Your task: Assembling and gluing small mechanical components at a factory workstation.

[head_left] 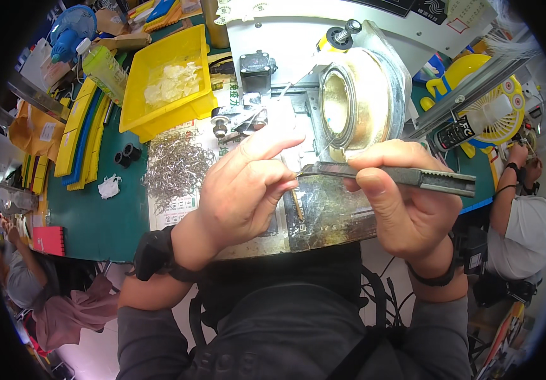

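Note:
My right hand (406, 209) is closed around a dark grey metal utility knife (422, 178) with a toothed slot along its handle. Its narrow end points left, reaching the fingertips of my left hand (244, 187). There my left thumb and finger pinch something too small to make out. Both hands are above the front of a worn, stained work surface (333, 218). Beyond them stands a bench machine with a round metal drum (371, 95). Left of my left hand lies a tangled heap of thin, bent metal pieces (174, 168) on printed paper.
A yellow bin (134, 111) with whitish scraps stands at the back left, near a greenish bottle (105, 73). Two black cylinders (127, 155) and a crumpled white scrap (109, 187) lie on the green mat (89, 221). A yellow fan (475, 69) stands right; other people sit at both sides.

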### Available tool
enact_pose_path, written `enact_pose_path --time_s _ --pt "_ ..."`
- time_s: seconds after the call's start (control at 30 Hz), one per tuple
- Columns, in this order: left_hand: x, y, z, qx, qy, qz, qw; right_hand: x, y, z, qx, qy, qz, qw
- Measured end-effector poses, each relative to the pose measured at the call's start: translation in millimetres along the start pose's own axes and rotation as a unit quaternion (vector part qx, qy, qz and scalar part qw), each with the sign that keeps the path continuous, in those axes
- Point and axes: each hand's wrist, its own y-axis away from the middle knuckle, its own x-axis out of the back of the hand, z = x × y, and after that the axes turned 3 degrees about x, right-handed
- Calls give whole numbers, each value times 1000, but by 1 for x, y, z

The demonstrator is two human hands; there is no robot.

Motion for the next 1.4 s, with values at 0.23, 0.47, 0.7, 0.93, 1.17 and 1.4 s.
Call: enact_pose_path --time_s 0.23,0.47,0.7,0.93,1.17,1.4 --pt "0 -1 0 -6 4 4 1000 7 1 -4 12 16 -55 998" --pt "1 -1 2 -4 18 -22 1000 -2 3 9 108 50 -44 992" --pt "-5 -2 -2 -4 27 -11 1000 38 81 35 -408 -353 118 834" --pt "2 15 -2 55 -6 -57 997 119 140 99 -362 -136 245 889" --pt "-11 16 -1 55 -30 -30 998 156 120 142 -239 285 143 917" --pt "-15 15 -1 62 -20 -11 998 162 120 162 -266 482 1 835"
